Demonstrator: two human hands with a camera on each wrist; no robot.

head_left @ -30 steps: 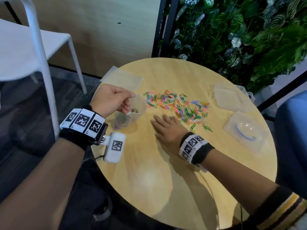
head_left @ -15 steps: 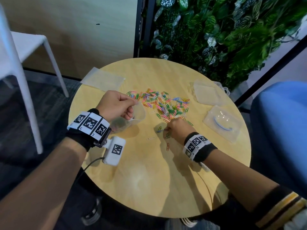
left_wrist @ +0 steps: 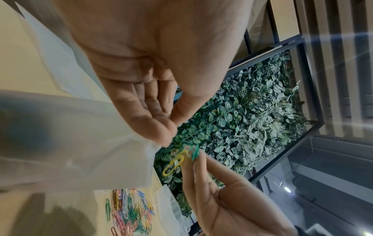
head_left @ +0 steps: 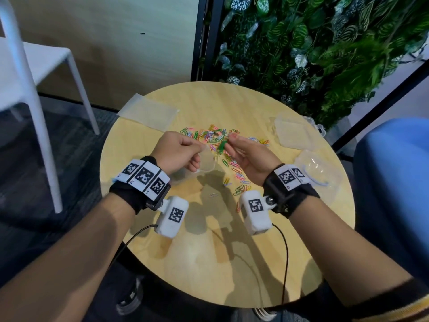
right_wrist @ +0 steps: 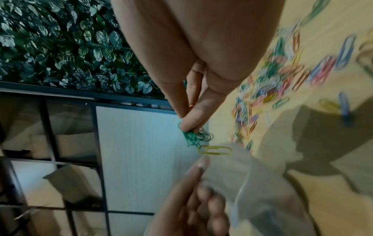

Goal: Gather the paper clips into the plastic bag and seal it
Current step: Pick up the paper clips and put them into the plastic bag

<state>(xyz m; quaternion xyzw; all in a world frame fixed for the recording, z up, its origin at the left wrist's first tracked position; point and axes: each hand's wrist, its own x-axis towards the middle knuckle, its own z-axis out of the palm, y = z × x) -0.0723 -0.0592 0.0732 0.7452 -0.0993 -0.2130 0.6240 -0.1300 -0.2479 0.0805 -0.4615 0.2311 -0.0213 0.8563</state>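
Observation:
My left hand (head_left: 180, 152) pinches the rim of a clear plastic bag (head_left: 205, 162) and holds it up above the round wooden table (head_left: 209, 252). My right hand (head_left: 246, 154) pinches a small bunch of paper clips (head_left: 221, 146), mostly green with one yellow, just beside the bag's mouth. In the right wrist view the bunch (right_wrist: 198, 138) hangs from the fingertips right above the bag (right_wrist: 248, 180). In the left wrist view the clips (left_wrist: 181, 157) sit next to the bag's edge (left_wrist: 113, 151). A pile of coloured paper clips (head_left: 216, 135) lies on the table behind both hands.
Another flat plastic bag (head_left: 148, 111) lies at the table's far left. Two clear plastic containers (head_left: 294, 133) (head_left: 320, 171) sit at the right. A white chair (head_left: 34, 73) stands to the left, a leafy wall (head_left: 313, 43) behind, a blue seat (head_left: 394, 182) at right.
My right hand left the table with a bunch of clips and rose to the bag's mouth. My left hand lifted the bag and brought it toward the centre.

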